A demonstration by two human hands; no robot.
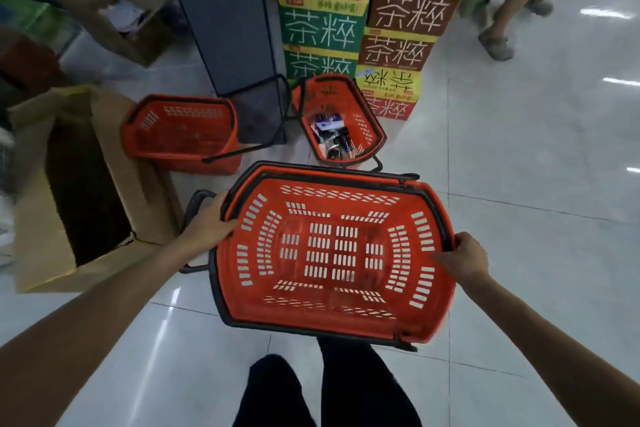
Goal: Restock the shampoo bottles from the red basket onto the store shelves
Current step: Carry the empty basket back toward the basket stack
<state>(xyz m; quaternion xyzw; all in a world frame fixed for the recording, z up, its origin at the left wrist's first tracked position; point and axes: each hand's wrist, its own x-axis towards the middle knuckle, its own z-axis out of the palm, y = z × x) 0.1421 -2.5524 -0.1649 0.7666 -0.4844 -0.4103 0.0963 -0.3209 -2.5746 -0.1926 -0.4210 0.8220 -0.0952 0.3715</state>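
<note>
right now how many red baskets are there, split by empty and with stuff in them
Empty: 2, the held red plastic basket, gripped at its rim by the left hand and right hand, and the red plastic floor basket beside the open brown cardboard box.
Holding goods: 1, the red plastic basket by the stacked printed drink cartons.
Total: 3 baskets.

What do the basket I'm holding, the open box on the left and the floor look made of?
The held basket looks like moulded plastic: matte red, slotted walls, black rim. The open box is probably plain brown cardboard: dull surface, folded flaps. The floor is glossy pale tile, seemingly ceramic: grout lines and lamp reflections show.
</note>
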